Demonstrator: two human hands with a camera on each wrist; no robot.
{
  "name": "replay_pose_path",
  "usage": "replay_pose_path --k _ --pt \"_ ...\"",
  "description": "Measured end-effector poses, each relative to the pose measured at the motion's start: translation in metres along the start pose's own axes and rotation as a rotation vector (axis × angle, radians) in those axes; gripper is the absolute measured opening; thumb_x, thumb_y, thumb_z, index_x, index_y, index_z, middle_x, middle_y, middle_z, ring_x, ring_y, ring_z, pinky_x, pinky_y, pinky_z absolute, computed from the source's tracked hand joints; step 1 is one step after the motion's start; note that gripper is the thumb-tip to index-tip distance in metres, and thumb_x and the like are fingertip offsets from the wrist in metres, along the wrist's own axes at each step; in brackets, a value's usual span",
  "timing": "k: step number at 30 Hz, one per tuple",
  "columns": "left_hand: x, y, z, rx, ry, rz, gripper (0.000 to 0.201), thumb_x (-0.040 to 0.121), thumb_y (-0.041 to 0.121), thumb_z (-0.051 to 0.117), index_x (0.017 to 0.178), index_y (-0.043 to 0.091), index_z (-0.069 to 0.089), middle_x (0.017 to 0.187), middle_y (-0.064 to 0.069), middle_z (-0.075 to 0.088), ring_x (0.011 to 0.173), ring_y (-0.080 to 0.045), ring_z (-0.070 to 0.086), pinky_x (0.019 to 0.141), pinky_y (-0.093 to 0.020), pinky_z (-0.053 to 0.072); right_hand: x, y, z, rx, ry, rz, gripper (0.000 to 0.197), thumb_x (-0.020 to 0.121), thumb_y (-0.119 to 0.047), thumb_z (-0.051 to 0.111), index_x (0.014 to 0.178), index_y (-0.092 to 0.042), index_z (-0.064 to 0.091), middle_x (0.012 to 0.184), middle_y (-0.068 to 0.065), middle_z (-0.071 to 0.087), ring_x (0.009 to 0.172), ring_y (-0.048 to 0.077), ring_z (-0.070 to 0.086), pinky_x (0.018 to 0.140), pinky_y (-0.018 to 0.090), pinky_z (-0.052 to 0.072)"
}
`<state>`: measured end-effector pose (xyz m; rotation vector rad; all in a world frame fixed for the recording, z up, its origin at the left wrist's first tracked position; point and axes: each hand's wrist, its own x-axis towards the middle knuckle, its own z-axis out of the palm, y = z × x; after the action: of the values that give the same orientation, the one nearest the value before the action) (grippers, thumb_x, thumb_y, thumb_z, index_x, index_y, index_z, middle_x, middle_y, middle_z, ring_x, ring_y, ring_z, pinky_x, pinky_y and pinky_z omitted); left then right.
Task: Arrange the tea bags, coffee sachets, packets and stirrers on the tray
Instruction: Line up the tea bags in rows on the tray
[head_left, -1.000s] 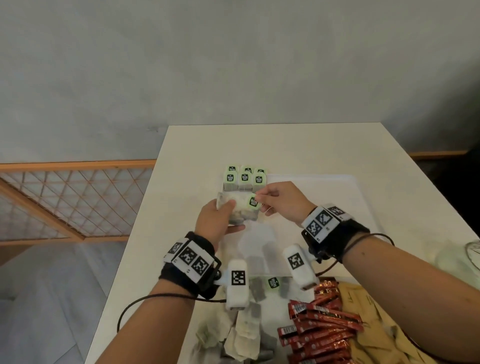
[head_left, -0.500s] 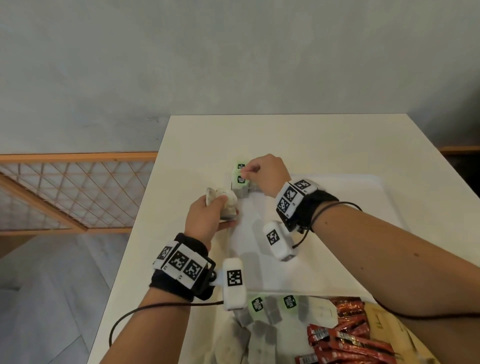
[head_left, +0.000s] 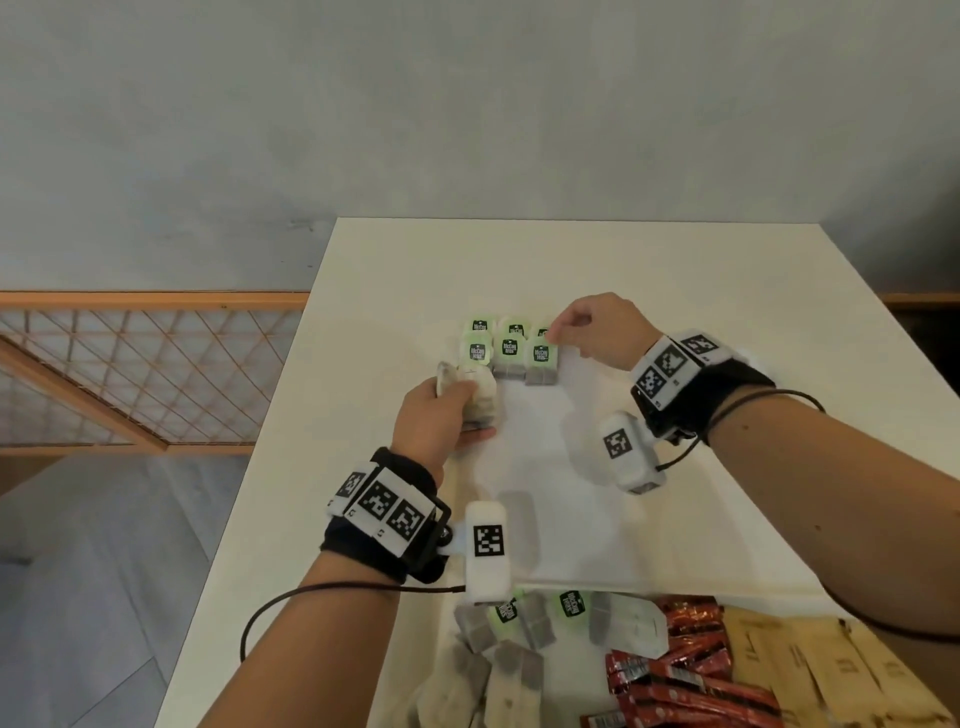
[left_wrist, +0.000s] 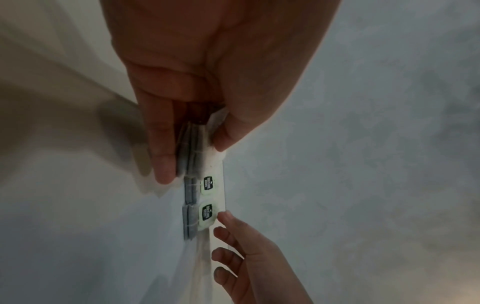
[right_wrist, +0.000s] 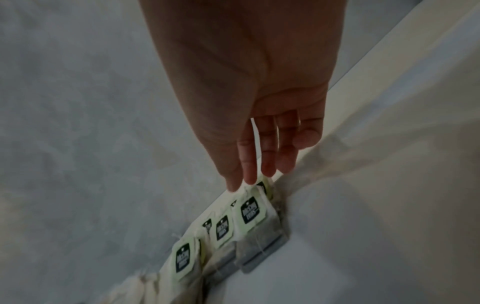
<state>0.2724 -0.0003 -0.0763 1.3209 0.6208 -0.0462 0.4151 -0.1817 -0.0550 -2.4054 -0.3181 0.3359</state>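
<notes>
Several tea bags (head_left: 509, 348) with green tags lie in two short rows at the far left corner of the white tray (head_left: 597, 519). My left hand (head_left: 436, 415) grips a stack of tea bags (head_left: 480, 397) just in front of those rows; the left wrist view shows thumb and fingers clamped on the stack (left_wrist: 194, 152). My right hand (head_left: 558, 332) hovers at the right end of the rows. Its fingers are extended in the right wrist view, the tips (right_wrist: 246, 181) touching the top of the rightmost tea bag (right_wrist: 250, 214), holding nothing.
Near the front edge lie loose tea bags (head_left: 519, 634), red coffee sachets (head_left: 691, 670) and tan packets (head_left: 810, 660). The white table (head_left: 395, 291) ends close to the tray's left side, with a wooden lattice railing (head_left: 130, 364) beyond.
My right hand took a tea bag from the left hand's stack, carried it to the rows and let it go, then shifted to their right end. The left hand kept its stack.
</notes>
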Motion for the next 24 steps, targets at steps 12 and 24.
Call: replay_pose_path --k 12,24 --pt "0.002 -0.006 0.005 -0.041 -0.051 -0.035 0.024 0.096 0.008 0.054 0.117 -0.001 0.061 0.107 -0.023 0.069 0.084 -0.027 0.072 0.075 -0.037 0.062 0.001 0.0 0.013 -0.086 -0.051 -0.01 0.015 0.082 -0.027 0.076 0.087 -0.014 0.07 0.083 -0.008 0.06 0.09 0.016 0.06 0.078 0.027 0.046" --pt "-0.025 -0.002 0.017 -0.071 -0.126 0.038 0.028 0.09 0.003 0.064 0.118 0.002 0.062 0.108 -0.018 0.071 0.084 -0.025 0.073 0.07 -0.033 0.06 -0.059 -0.02 0.006 0.273 0.029 -0.127 0.009 0.08 -0.031 0.077 0.084 -0.024 0.074 0.076 -0.007 0.067 0.059 0.002 0.056 0.064 0.02 0.046"
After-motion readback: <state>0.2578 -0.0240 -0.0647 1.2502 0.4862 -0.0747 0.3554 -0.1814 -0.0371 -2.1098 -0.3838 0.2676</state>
